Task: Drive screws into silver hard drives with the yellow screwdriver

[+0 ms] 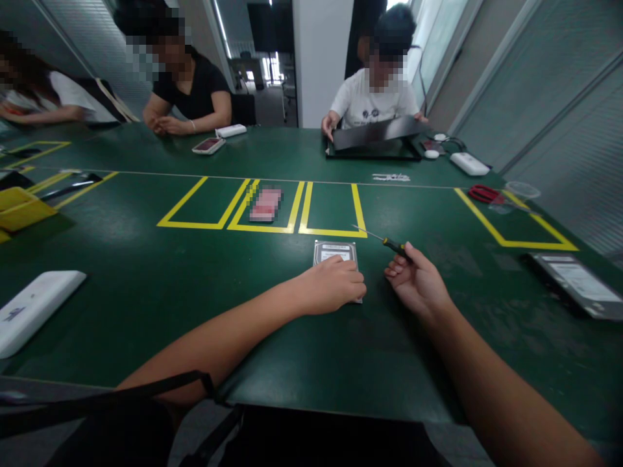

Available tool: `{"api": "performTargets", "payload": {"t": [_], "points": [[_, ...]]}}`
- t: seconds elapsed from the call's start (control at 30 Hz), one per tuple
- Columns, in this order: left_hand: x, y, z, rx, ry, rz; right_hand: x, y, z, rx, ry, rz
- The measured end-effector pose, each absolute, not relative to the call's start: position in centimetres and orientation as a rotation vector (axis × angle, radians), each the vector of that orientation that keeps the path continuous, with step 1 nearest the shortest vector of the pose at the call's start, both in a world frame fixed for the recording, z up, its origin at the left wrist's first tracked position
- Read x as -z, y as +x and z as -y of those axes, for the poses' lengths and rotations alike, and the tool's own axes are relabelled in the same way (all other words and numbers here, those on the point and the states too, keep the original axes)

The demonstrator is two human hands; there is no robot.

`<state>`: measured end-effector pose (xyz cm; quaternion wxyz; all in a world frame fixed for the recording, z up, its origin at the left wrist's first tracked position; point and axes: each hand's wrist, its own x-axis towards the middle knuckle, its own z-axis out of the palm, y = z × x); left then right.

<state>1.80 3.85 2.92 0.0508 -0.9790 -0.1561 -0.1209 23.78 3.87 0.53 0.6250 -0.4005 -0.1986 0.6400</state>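
Observation:
On the green table in front of me lies a small hard drive (335,248) with a white label. My left hand (335,285) rests over its near part, fingers curled round its right side, so much of the drive is hidden. Just to the right, my right hand (418,279) is closed on a thin screwdriver (393,245) with a black and yellow handle. Its metal shaft points up and left, clear of the drive, with the tip over the yellow tape.
Yellow tape frames (333,231) mark the table; one holds a blurred pink item (265,205). A larger hard drive (579,282) and red-handled tool (485,193) are right, a white power bank (39,308) left. Across sits a person (377,97) holding a dark panel (379,134).

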Motion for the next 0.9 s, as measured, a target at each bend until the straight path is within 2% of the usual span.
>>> {"api": "performTargets", "payload": {"t": [0.9], "points": [[-3.1,2.6,-2.5,0.373,-2.83,0.431,-0.7,23.7,-3.7,-1.489,-0.924,0.437]]}}
